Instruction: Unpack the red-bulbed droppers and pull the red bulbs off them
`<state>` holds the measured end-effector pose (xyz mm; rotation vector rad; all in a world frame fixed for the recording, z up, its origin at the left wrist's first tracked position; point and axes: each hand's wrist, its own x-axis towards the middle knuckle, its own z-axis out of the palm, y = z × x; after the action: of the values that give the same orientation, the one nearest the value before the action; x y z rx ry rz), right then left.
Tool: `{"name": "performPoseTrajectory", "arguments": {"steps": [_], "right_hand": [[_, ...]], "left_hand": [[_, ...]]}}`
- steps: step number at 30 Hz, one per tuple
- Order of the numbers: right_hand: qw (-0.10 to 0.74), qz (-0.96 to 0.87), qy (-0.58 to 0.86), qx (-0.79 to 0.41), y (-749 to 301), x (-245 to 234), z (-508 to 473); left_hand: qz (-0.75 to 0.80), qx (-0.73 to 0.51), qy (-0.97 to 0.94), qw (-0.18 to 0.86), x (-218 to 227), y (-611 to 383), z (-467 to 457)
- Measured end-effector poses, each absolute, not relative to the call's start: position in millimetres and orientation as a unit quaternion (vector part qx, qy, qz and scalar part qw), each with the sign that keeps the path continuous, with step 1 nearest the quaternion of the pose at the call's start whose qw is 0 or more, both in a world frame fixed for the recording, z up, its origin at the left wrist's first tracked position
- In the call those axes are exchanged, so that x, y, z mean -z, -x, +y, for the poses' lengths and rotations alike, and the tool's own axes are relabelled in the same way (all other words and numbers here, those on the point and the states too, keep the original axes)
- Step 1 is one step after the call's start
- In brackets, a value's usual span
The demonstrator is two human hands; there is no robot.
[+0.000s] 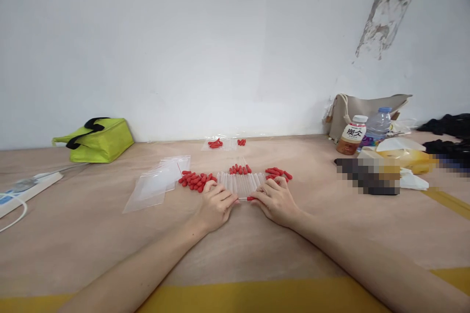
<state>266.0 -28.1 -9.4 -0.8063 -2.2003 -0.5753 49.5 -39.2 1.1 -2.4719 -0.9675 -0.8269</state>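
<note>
My left hand [217, 204] is closed, pinching one end of a thin clear tube [243, 199] just above the table. My right hand [276, 200] is closed on a small red rubber bulb [250, 198] at the tube's other end; whether the bulb is fitted over the tube I cannot tell. Just beyond the fingers lies a row of clear tubes [240, 183], side by side, several with red bulbs [240, 169] at their far ends. A pile of loose red bulbs [196, 181] is left of the row, and a smaller group [278, 173] is right of it.
Clear plastic bags [154, 186] lie to the left. Bagged red-bulbed tubes [216, 144] rest by the wall. A lime-green bag [106, 142] and a power strip [31, 190] are far left. Bottles [352, 134], a tissue pack [406, 159] and a dark blurred object [367, 176] stand right.
</note>
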Motion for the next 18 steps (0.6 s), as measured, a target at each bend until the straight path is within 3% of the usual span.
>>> {"name": "performPoseTrajectory", "arguments": {"steps": [13,18], "right_hand": [[0.368,-0.855,0.299,0.210,-271,7,-32],[0.439,-0.823,0.342,0.118,-292,8,-23]], "left_hand": [[-0.338,0.294,0.876,0.180,-1,-46,-39],[-0.387,0.341,0.841,0.164,-1,-28,-29]]}}
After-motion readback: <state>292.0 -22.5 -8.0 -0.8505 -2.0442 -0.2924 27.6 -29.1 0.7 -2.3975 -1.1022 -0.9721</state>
